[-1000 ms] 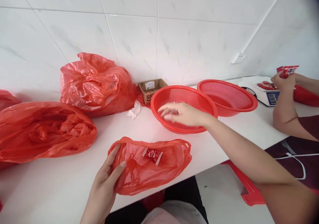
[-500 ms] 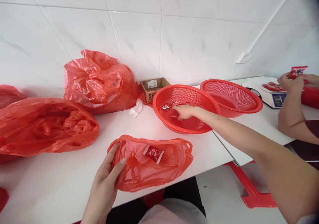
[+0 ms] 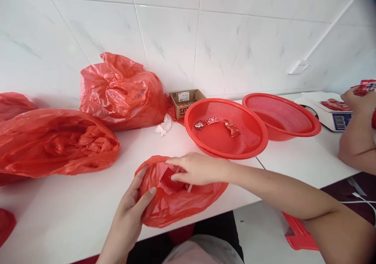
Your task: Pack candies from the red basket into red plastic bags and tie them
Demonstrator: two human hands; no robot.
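- At the far left, a bulging red bag point(image 3: 38, 138) lies on the worktop point(image 3: 73, 209), and a bigger, crumpled one point(image 3: 126, 95) sits up against the wall.
- Here's the left hand point(image 3: 126, 213), clamped on the left rim of an open red plastic bag point(image 3: 176, 213), thumb on the near side, the mouth spread wide.
- Inside that bag, a dark red packet point(image 3: 168, 178) lies between the two hands, just beside the right fingers; a second, pale-edged packet point(image 3: 189, 187) shows partly under them. That's the change: one packet in there half a second ago, two now.
- And the right hand point(image 3: 205, 170) is out of the basket and over the bag's mouth, thumb and forefinger apart; whether a fingertip touches the dark packet, I can't tell.
- Behind, a cardboard box point(image 3: 179, 109) stands near the wall, a crumpled white tissue point(image 3: 163, 126) in front of it.
- Next along, the nearer red basket point(image 3: 216, 138), beyond the right hand, holds a few small scattered packets point(image 3: 233, 130).
- A second red basket point(image 3: 279, 113) sits right behind it, to the right.
- Far right, a scale point(image 3: 340, 121) carries red packs, and a co-worker's hand point(image 3: 354, 99) grips another pack point(image 3: 368, 87).
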